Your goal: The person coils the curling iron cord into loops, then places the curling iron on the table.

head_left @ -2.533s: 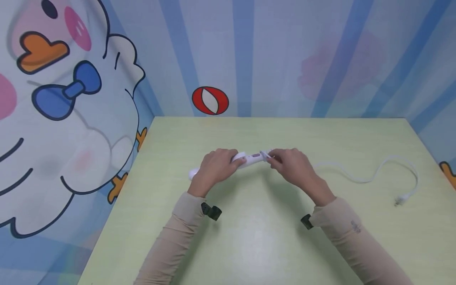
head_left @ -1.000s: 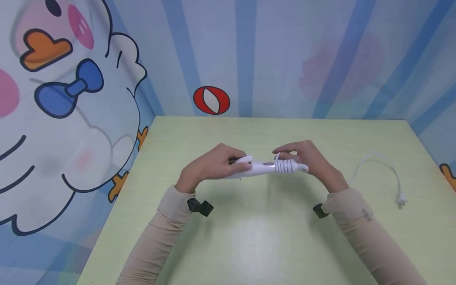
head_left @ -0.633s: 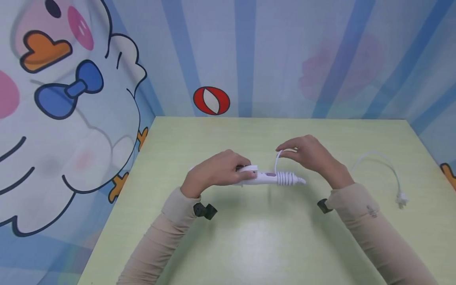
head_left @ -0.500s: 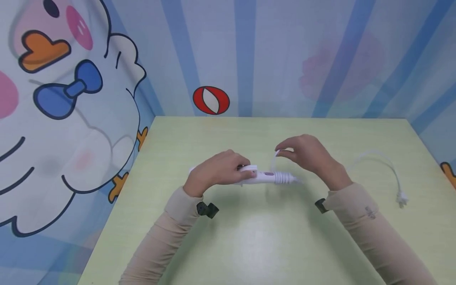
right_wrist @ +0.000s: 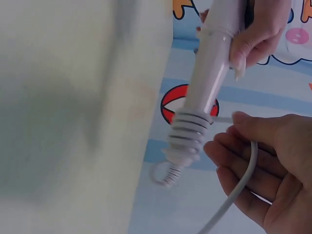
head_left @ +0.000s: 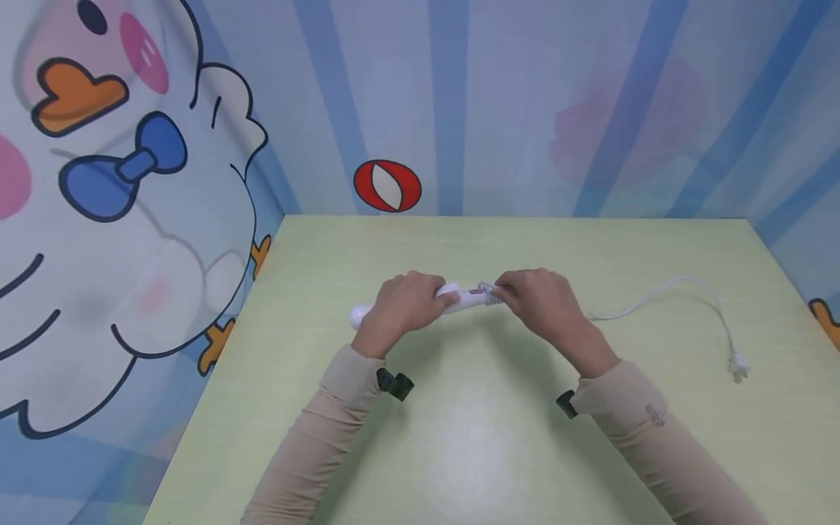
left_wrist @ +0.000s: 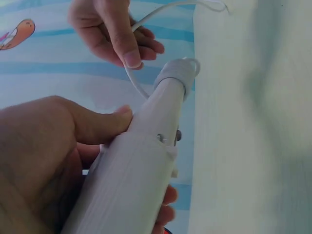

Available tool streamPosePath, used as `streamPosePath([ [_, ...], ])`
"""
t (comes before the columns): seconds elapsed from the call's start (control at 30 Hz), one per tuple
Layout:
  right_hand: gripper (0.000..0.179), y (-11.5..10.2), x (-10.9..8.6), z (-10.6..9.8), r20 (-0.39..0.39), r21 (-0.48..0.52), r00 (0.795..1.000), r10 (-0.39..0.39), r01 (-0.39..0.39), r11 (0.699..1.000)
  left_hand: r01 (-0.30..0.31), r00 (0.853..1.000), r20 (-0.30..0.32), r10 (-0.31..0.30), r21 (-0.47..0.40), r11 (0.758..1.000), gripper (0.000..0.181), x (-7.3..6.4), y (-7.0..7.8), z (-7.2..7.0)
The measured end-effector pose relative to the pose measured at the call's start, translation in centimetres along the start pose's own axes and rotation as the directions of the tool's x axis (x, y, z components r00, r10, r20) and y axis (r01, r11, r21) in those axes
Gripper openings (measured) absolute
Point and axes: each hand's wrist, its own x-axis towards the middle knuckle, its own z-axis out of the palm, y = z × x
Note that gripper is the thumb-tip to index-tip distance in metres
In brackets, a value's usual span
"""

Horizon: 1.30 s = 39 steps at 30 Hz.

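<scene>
My left hand [head_left: 410,302] grips a white curling iron [head_left: 467,299], held level above the table with its rounded end to the left. A small grey switch [head_left: 475,292] shows on the handle. The white power cord [right_wrist: 239,183] is wound in several coils [right_wrist: 187,131] round the handle's right end. My right hand [head_left: 541,302] pinches the cord between thumb and fingers close beside these coils. In the left wrist view a screw shows at the joint, just ahead of the left thumb. The head view hides part of the coils behind the right fingers.
The cord's free length curves over the pale green table [head_left: 472,452] to a plug [head_left: 739,364] at the right. Behind the table's back edge stands a blue striped wall [head_left: 499,109], with a large cartoon bird [head_left: 164,240] on the left.
The right hand went up behind the handle with the cord, then came down and nearer to the coils. The left hand and iron rose slightly. Less cord lies on the table than 2.5 seconds ago.
</scene>
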Motion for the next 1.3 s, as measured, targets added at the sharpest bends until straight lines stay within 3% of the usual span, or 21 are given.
streamPosePath([
  [0.2,0.022,-0.5,-0.7,1.2,0.019,0.182,0.992,0.125,-0.127,0.975,0.043,0.994,-0.101,-0.044,-0.004,0.999,0.032,0.3,-0.8,0.0],
  [0.43,0.024,-0.4,-1.6,3.5,0.010,0.308,0.989,0.150,-0.146,0.940,0.059,0.986,-0.155,-0.069,-0.070,0.996,0.032,0.2,-1.2,-0.4],
  [0.67,0.028,0.1,-1.9,4.5,0.001,0.370,0.986,0.167,-0.156,0.916,-0.012,0.993,-0.120,-0.011,-0.190,0.982,0.035,-0.3,-1.7,-1.6],
  [0.87,0.024,0.9,-1.7,4.1,-0.026,0.429,0.988,0.151,-0.125,0.894,-0.083,0.995,-0.076,0.062,-0.310,0.947,0.033,-1.0,-1.8,-2.6],
  [1.03,0.024,2.0,-1.5,3.8,-0.004,0.481,0.991,0.132,-0.113,0.869,-0.129,0.992,-0.059,0.115,-0.385,0.914,0.030,-1.3,-2.1,-2.8],
  [1.13,0.020,2.5,-1.5,3.6,-0.030,0.511,0.997,0.069,-0.044,0.859,-0.158,0.987,-0.037,0.157,-0.422,0.893,0.028,-1.3,-2.4,-2.9],
  [1.3,0.017,2.9,-1.4,3.8,-0.165,0.458,0.985,-0.057,0.128,0.880,-0.187,0.977,0.007,0.215,-0.463,0.866,0.027,-1.4,-2.7,-3.1],
])
